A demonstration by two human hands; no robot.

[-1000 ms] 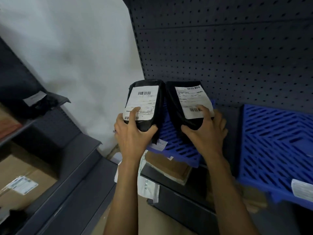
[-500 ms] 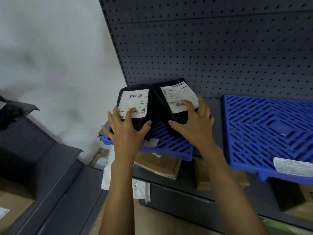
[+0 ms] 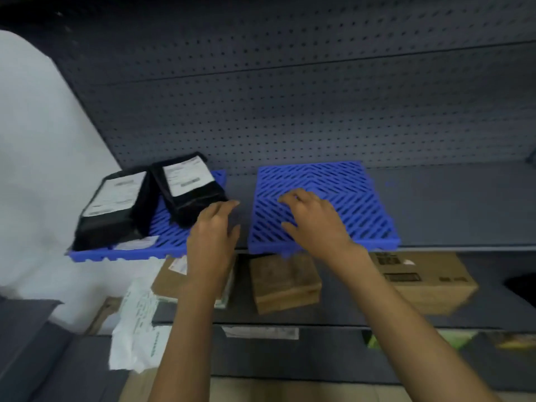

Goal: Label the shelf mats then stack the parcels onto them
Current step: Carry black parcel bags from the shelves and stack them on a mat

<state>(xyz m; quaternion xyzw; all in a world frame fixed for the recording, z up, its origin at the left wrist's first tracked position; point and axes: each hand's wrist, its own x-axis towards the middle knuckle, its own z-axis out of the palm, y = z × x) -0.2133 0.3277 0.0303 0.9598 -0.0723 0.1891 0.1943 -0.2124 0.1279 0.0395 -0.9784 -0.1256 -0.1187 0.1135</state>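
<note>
Two black parcels with white shipping labels lie side by side on the left blue mat (image 3: 171,236): the left parcel (image 3: 111,207) and the right parcel (image 3: 188,188). A white label sticks to that mat's front edge. A second blue slatted mat (image 3: 348,192) lies bare to the right on the grey shelf. My left hand (image 3: 213,230) hovers with empty, spread fingers just right of the right parcel. My right hand (image 3: 313,219) is over the second mat's front left part, fingers apart, holding nothing.
A grey pegboard (image 3: 290,111) backs the shelf. On the shelf below sit brown cardboard boxes (image 3: 285,282), a larger carton (image 3: 420,280) and a white plastic mailer (image 3: 139,326). A white wall (image 3: 37,169) is at the left.
Both hands have let go of the two black parcels, which now rest on the left mat. The hands and the view have shifted right toward the second mat.
</note>
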